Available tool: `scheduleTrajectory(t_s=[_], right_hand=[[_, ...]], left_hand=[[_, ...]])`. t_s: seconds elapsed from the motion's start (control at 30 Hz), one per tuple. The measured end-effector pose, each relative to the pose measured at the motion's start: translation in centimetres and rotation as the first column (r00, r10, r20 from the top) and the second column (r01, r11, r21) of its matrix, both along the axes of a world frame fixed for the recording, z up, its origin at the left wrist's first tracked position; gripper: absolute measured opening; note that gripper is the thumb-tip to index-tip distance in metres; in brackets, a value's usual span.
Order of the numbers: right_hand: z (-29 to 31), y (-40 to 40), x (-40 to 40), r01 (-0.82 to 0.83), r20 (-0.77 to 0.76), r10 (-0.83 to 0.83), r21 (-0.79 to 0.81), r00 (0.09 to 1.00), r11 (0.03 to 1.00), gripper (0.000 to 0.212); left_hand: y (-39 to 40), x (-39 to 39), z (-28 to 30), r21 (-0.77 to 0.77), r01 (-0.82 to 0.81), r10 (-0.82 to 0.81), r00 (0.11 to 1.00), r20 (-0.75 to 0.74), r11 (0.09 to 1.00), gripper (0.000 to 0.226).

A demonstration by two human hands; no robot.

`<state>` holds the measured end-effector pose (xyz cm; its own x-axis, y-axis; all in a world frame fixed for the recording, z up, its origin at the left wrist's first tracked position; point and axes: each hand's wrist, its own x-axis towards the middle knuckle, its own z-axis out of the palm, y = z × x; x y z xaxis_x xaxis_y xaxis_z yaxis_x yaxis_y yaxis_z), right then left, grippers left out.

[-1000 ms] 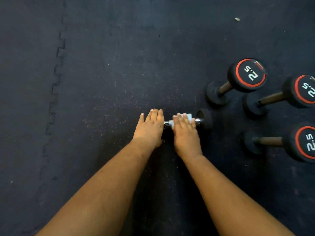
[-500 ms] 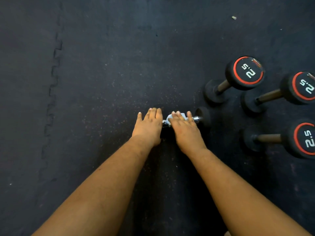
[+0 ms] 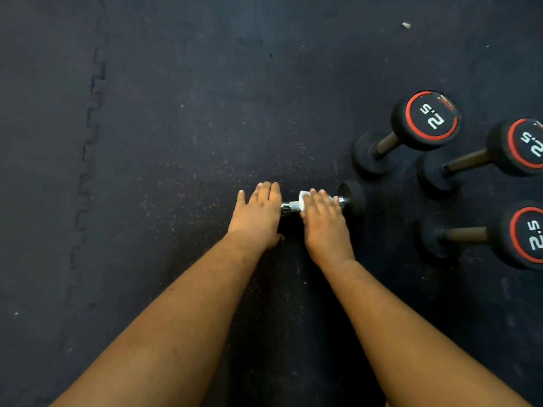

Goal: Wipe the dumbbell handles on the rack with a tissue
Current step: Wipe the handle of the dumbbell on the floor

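Chrome dumbbell handle [image 3: 291, 206], rigid and likely slick, wrapped with soft white tissue [image 3: 304, 198] under curled right hand [image 3: 323, 218] fingers; left hand [image 3: 258, 214] flat, steadying the near end.

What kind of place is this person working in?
Most likely a gym. Dark interlocking floor mats cover the ground, several dumbbells marked 2.5 stand on end, and the right hand presses a tissue on another dumbbell's chrome handle.
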<state>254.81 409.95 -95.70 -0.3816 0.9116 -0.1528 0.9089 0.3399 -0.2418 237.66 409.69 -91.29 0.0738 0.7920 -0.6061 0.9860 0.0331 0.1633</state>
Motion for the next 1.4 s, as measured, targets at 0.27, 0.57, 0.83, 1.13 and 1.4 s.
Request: scheduleTrajectory(t_s=[0.27,0.57,0.83,1.13,1.4], right_hand=[[2.0,2.8,-2.0,-0.311,0.204,0.359,-0.232,0.911,0.922,0.062],[0.5,-1.0,1.9,-0.265,0.177,0.235,0.173,0.956,0.949,0.056],[-0.4,-4.9,-3.6,0.640,-0.464,-0.883,-0.699,-0.065,0.320,0.029],[2.1,1.1,-4.0,-0.003,-0.013,-0.524,-1.000,-0.851,0.029,0.018],[0.3,2.0,-3.8,-0.053,-0.068,-0.702,-0.987,-0.709,0.150,0.031]], left_hand=[[0.1,0.0,-0.1,-0.013,0.005,-0.005,1.000,0.002,1.000,0.117],[-0.3,0.0,-0.3,0.018,-0.015,0.015,1.000,0.017,1.000,0.120],[0.0,0.1,0.1,0.017,-0.032,0.031,0.999,0.015,0.999,0.123],[-0.7,0.5,-0.5,0.057,-0.017,0.018,1.000,-0.018,0.998,0.121],[-1.0,0.7,-0.6,0.067,-0.025,0.027,0.999,-0.031,0.997,0.122]])
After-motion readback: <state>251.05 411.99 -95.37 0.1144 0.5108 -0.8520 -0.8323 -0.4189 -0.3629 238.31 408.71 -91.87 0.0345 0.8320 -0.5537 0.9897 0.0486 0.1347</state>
